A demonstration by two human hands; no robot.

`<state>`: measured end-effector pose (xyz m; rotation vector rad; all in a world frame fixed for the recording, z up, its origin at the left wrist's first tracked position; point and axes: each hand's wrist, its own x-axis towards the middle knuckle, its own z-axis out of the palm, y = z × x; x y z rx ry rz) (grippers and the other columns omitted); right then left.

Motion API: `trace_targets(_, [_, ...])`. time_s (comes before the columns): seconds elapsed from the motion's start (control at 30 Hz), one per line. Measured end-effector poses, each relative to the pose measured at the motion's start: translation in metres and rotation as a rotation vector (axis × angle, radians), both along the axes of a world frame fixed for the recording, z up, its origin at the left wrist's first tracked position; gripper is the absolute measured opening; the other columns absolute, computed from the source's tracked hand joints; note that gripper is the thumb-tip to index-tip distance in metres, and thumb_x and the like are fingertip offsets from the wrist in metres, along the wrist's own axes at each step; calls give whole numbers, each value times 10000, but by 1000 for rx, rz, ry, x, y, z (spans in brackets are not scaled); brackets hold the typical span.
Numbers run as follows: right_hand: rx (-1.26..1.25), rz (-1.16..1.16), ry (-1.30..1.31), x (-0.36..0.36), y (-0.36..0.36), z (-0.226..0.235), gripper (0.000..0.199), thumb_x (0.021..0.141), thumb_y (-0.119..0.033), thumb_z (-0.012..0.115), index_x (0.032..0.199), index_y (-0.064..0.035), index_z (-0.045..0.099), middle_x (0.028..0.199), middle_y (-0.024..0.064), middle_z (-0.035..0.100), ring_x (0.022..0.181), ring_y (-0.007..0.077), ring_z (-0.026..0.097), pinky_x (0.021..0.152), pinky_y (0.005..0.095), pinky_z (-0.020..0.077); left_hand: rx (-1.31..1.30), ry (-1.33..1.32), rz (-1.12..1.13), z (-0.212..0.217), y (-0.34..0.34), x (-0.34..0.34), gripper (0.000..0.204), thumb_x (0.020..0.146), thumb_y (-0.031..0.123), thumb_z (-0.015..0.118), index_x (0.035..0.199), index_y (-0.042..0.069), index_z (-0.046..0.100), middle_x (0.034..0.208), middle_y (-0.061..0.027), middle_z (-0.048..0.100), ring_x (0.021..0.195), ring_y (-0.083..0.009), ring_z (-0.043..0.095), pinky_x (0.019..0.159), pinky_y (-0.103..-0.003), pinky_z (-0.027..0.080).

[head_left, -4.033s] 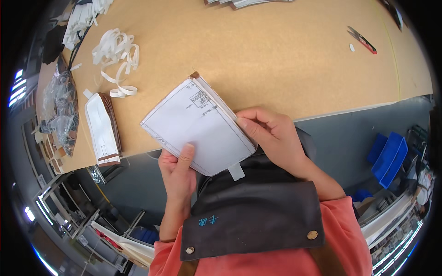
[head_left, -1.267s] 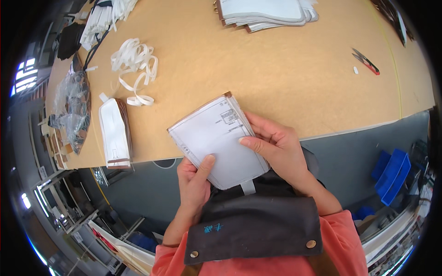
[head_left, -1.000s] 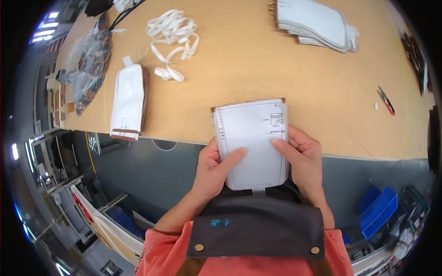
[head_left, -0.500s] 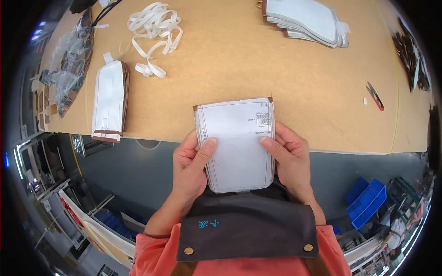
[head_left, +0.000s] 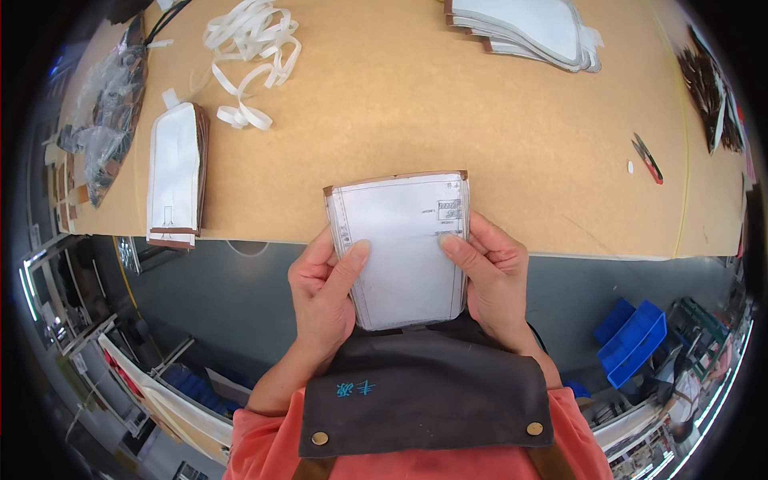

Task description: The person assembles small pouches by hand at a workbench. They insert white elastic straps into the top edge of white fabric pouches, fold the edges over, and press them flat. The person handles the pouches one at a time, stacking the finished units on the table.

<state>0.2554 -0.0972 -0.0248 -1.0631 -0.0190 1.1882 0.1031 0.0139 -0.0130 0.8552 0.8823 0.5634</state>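
Note:
Between my two hands is a stack of white-faced, brown-edged fabric pieces, its top face marked with printed lines and stitching along the sides. It is held at the table's near edge, in front of my dark apron. My left hand grips the left side, thumb flat on the face and fingers behind. On the right side my right hand grips in the same way, thumb on top. The fingers behind the stack are partly hidden.
On the tan table lie a similar brown-edged stack at left, a tangle of white tape, another stack at the far right, and thread snips. A clear plastic bag is at far left, blue bins below right.
The view has shifted slightly, so the table's things sit a little further left and up. Both hands keep their hold, and the stack's top edge looks slightly more tilted.

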Motion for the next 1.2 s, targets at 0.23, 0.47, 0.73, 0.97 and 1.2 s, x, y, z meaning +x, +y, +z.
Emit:
trace_targets(0.23, [-29, 81, 135, 8, 8, 1, 356, 899, 24, 688, 1240, 21, 586, 1173, 108, 692, 1023, 142, 666, 911, 290, 529, -166, -42, -43, -3, 7, -1, 348, 973, 10, 601, 1310, -54, 541, 1181, -133, 683, 1058, -139, 649, 948, -291, 499])
trace_targets(0.47, [-30, 118, 107, 8, 1, -6, 350, 914, 15, 678, 1255, 25, 601, 1171, 117, 697, 1027, 137, 663, 906, 290, 532, -97, 39, -70, 0, 2, 2, 360, 950, -8, 638, 1300, -57, 568, 1142, -126, 705, 983, -124, 675, 876, -269, 533])
trace_targets(0.73, [-78, 64, -34, 3, 0, 4, 361, 994, -40, 600, 1341, 54, 570, 1163, 75, 693, 1017, 91, 628, 893, 231, 500, -76, 68, -12, -1, 0, 3, 345, 960, -16, 619, 1300, -65, 590, 1151, -121, 706, 997, -118, 664, 886, -254, 520])
trace_targets(0.97, [-196, 8, -503, -12, -3, -4, 430, 992, -33, 602, 1406, 47, 516, 1171, 62, 691, 1021, 67, 587, 923, 202, 447, 136, 167, 4, -5, -11, 3, 451, 975, -6, 610, 1410, -59, 505, 1207, -84, 672, 1032, -90, 609, 919, -234, 488])
trace_targets(1.2, [-326, 99, -855, -14, -4, -5, 441, 983, -40, 621, 1400, 53, 514, 1195, 91, 696, 1022, 66, 585, 906, 205, 452, 613, 444, -95, -18, -11, -1, 536, 942, 25, 670, 1437, -45, 476, 1129, -102, 718, 946, -52, 620, 826, -207, 508])
